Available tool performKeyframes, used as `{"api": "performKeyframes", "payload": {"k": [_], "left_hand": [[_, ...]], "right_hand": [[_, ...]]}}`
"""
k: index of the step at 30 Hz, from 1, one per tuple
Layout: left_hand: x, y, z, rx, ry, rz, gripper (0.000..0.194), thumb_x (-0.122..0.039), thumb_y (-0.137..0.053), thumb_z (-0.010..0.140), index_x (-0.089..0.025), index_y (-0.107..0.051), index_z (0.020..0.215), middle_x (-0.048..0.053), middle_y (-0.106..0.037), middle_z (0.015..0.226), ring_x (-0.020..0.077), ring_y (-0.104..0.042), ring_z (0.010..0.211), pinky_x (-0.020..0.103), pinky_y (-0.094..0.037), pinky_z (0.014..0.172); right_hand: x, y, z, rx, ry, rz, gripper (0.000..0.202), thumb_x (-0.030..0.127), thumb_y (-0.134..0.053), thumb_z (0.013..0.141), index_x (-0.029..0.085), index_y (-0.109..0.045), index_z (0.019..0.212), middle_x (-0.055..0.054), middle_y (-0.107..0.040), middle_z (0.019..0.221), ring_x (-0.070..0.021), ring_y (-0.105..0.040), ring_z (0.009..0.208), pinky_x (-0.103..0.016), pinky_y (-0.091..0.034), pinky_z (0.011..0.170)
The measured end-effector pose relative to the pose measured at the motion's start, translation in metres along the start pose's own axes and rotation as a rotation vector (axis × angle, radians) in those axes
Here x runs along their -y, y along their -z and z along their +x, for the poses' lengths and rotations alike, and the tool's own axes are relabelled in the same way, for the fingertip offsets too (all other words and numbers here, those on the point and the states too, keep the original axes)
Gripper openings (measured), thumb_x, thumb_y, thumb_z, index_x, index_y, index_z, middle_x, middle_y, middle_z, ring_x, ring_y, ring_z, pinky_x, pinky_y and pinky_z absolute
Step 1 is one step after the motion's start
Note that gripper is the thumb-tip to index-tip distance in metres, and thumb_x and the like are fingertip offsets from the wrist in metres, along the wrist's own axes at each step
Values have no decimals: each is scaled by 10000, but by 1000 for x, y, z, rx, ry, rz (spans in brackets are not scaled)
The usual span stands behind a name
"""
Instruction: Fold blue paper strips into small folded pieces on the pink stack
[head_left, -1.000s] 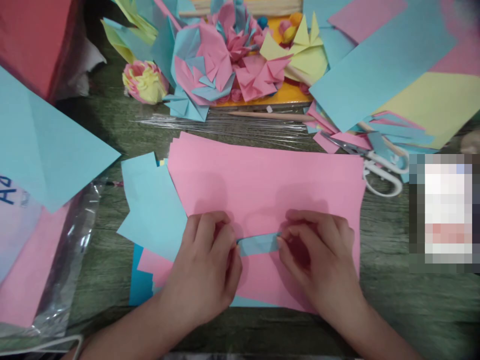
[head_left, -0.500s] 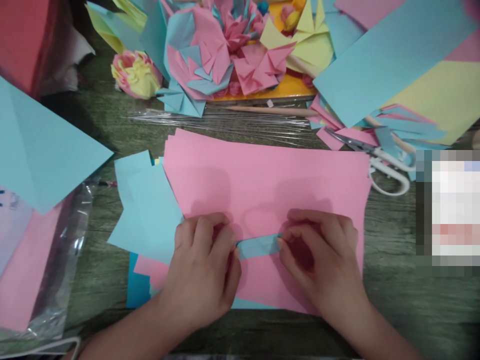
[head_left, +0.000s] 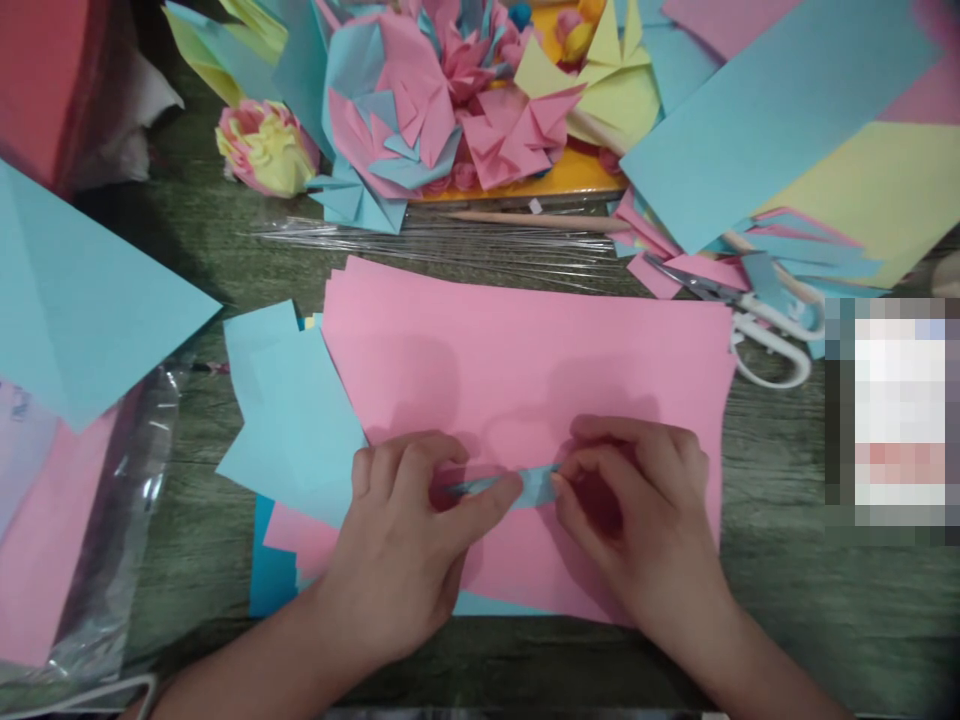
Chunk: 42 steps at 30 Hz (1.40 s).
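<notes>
A narrow blue paper strip lies over a stack of pink paper. My right hand pinches the strip's right end between thumb and fingertips. Along the strip's left part stretches the thumb of my left hand, its tip on the paper. The left fingers curl around that end, and the thumb partly covers it. Beside the left hand, a cut light blue sheet overlaps the pink stack.
White-handled scissors rest at the stack's upper right corner. Thin wires and a wooden stick lie behind it. Folded paper flowers stand at the back. A plastic sleeve is at left, large blue paper at upper right.
My left thumb has swung out to the right along the strip, covering more of it. My right hand keeps its pinch at the other end. The view has shifted slightly.
</notes>
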<state>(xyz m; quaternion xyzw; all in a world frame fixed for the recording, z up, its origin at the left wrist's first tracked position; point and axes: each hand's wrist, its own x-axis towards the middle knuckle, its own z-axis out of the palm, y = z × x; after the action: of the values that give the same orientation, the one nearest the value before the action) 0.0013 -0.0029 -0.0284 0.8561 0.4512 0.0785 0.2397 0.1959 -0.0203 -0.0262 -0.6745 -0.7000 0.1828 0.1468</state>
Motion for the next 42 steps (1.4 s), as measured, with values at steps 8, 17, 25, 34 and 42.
{"api": "performKeyframes", "payload": {"k": [8, 17, 25, 34, 42], "left_hand": [[-11, -11, -14, -74, -143, 298, 450, -173, -469, 739, -274, -481, 1178, 48, -532, 1090, 220, -433, 969, 369, -294, 762], [-37, -19, -24, -48, -100, 507, 447, -479, -395, 799, -226, -520, 1146, 10, -516, 1197, 188, -426, 1055, 313, -316, 789], [-50, -29, -35, -105, -15, 533, 488, -460, -411, 796, -162, -497, 1173, 49, -469, 1251, 208, -390, 1133, 300, -338, 786], [-51, -26, -36, -71, -1, 492, 490, -426, -420, 801, -129, -477, 1186, 78, -436, 1274, 213, -420, 1121, 304, -316, 856], [-53, -25, -36, -146, 97, 409, 492, -437, -398, 808, -187, -426, 1231, 76, -501, 1216, 223, -472, 1055, 348, -326, 768]], "right_hand": [[1, 2, 0, 14, -8, -4, 62, 254, -553, 708, 193, -564, 707, -47, -535, 948, -214, -438, 863, -388, -325, 758], [0, 1, 0, 18, 5, -16, 72, 264, -546, 712, 194, -562, 720, -47, -530, 961, -218, -431, 874, -388, -326, 746], [1, 1, 0, 12, 10, -30, 67, 260, -539, 718, 197, -562, 719, -48, -522, 971, -219, -428, 884, -381, -324, 734], [1, 1, -2, 24, 22, -43, 83, 275, -523, 730, 200, -559, 730, -49, -514, 972, -220, -421, 892, -383, -317, 744], [0, 0, -1, 16, 39, -57, 104, 290, -505, 742, 195, -538, 715, -58, -504, 955, -223, -412, 878, -381, -311, 721]]}}
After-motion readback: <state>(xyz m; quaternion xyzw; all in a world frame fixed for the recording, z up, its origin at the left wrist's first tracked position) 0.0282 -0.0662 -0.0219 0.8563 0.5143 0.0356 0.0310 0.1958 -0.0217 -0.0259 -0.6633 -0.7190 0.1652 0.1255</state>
